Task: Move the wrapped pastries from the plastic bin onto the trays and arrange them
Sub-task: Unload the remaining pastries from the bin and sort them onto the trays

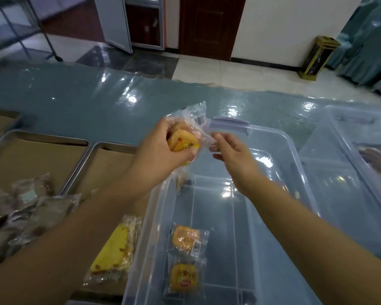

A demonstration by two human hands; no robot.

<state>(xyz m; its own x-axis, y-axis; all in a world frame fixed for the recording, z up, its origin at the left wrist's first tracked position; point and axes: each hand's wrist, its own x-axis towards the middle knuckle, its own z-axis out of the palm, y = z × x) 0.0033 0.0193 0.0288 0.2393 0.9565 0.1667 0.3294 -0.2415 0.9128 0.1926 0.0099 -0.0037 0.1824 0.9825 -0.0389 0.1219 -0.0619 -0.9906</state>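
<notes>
Your left hand point(163, 148) grips a small bunch of wrapped pastries point(183, 139), with the fingers curled round it from the nine o'clock side and the thumb below. A barcode label point(201, 119) sits on the clear wrapper at the bunch's one o'clock, but its digits are too blurred to read. The front pastry shows a yellow print with a red mark, and no word on it is legible.

Your right hand point(233, 155) is just at three o'clock of the bunch, fingertips at the wrapper's loose edge. Through the blur I cannot tell whether they pinch it or only meet it.

Both hands hover over the far left corner of the clear plastic bin point(273, 132). At six o'clock from them, on the bin's floor, lie an orange-brown pastry point(186, 238) and, touching its near side, a yellow-labelled pastry point(184, 277). The second carries a red logo and characters that I cannot make out.

At seven o'clock from your left hand, a wrapped yellow cake slice point(113, 252) lies on the near tray point(114, 145), just beside the bin. At eight o'clock, a heap of dark wrapped pastries point(29, 208) sits on the next tray point(42, 134). A second clear bin point(317, 150) stands at three o'clock. The glossy teal table point(97, 95) stretches away at twelve.
</notes>
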